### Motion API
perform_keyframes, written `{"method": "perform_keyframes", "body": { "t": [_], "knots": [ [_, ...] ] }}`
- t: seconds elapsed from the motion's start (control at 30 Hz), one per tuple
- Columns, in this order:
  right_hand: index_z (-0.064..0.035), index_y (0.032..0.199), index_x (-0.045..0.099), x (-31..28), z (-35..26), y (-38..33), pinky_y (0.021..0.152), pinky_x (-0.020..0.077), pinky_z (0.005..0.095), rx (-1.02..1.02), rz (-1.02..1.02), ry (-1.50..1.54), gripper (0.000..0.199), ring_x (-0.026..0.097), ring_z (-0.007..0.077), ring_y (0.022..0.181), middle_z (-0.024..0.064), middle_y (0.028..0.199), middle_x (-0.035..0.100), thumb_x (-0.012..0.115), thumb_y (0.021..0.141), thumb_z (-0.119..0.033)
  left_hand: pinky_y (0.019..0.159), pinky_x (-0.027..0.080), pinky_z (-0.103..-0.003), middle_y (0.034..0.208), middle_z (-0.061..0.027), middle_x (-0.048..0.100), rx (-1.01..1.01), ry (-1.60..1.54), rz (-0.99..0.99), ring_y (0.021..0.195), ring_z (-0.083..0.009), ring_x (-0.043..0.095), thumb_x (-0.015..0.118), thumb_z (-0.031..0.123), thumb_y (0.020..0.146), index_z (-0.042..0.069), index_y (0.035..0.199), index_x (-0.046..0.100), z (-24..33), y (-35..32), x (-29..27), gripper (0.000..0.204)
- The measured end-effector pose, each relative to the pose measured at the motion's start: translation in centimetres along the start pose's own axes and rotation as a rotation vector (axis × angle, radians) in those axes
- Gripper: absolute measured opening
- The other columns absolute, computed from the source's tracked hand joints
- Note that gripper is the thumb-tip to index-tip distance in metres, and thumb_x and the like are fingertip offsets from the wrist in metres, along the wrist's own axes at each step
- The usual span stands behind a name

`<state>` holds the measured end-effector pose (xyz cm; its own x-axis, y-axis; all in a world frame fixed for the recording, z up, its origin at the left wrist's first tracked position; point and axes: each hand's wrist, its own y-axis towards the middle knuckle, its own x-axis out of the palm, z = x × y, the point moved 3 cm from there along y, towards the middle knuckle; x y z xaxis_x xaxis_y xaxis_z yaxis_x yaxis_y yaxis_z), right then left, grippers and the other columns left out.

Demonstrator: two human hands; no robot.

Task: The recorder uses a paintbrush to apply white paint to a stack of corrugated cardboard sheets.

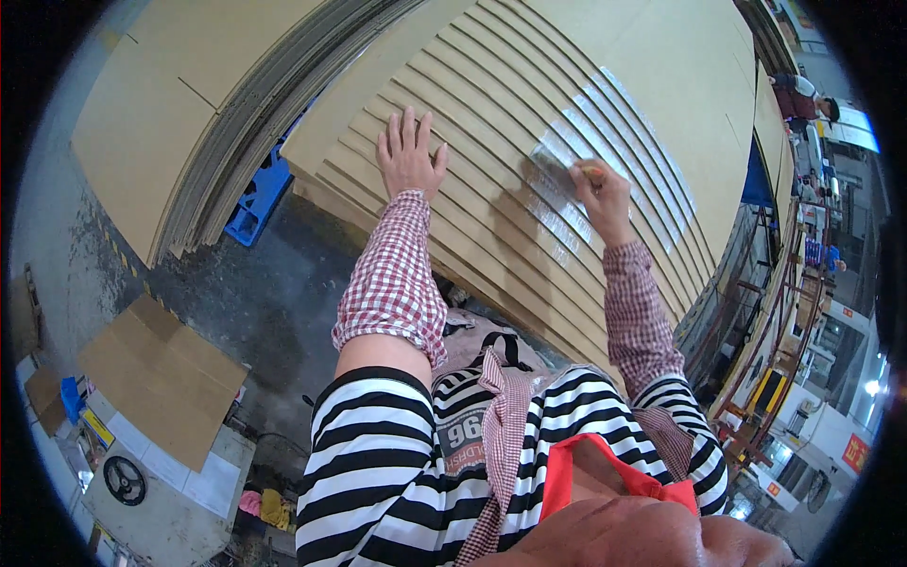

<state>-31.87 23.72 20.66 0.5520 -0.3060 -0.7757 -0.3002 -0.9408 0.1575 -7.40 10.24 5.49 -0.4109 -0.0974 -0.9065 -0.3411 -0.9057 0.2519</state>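
Before me lies a stack of brown cardboard sheets [472,161], fanned out so their edges form overlapping narrow strips. Flat on the left part of these strips rests my left hand [410,156], fingers stretched out and holding nothing. Farther right, my right hand [602,197] is closed around a brush [553,178] with a yellowish handle; its dark, blurred head is over the strips. A wet, shiny whitish coating [619,132] covers the strips around and beyond the brush. The brush's exact shape is partly hidden by my fingers.
Another tall cardboard stack [142,113] stands at the left, beside a blue pallet [257,200]. At lower left, a machine table with a black handwheel [125,480] carries a loose cardboard piece [165,378]. A person [798,97] is at the far right, near metal racks [770,359].
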Motion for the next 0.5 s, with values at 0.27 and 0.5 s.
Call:
{"method": "perform_keyframes", "body": {
  "t": [0.27, 0.5],
  "knots": [
    [-0.0034, 0.094, 0.067, -1.9, 1.0, 2.7, 0.062, 0.0495, 0.0262, 0.009, 0.332, -0.086, 0.015, 0.063, 0.0128, 0.07, 0.0092, 0.082, 0.068, 0.066, 0.089, -0.017, 0.113, 0.015, -0.052, 0.152, -0.0078, 0.027, -0.003, -0.023, -0.013, 0.141, -0.0308, 0.02, 0.048, 0.048, 0.091, 0.022, 0.145, 0.035, 0.1, 0.0, 0.0, 0.061],
    [-0.0069, 0.092, 0.064, 2.7, -3.8, -6.4, 0.06, 0.0514, 0.0326, -0.196, -0.155, -0.043, 0.013, 0.066, 0.0262, 0.072, 0.0101, 0.087, 0.066, 0.067, 0.08, -0.004, 0.113, 0.016, -0.052, 0.151, -0.0082, 0.029, 0.015, -0.044, 0.027, 0.14, -0.0318, 0.023, 0.05, 0.054, 0.088, 0.021, 0.144, 0.036, -0.1, 0.0, 0.2, 0.066]
  ]
}}
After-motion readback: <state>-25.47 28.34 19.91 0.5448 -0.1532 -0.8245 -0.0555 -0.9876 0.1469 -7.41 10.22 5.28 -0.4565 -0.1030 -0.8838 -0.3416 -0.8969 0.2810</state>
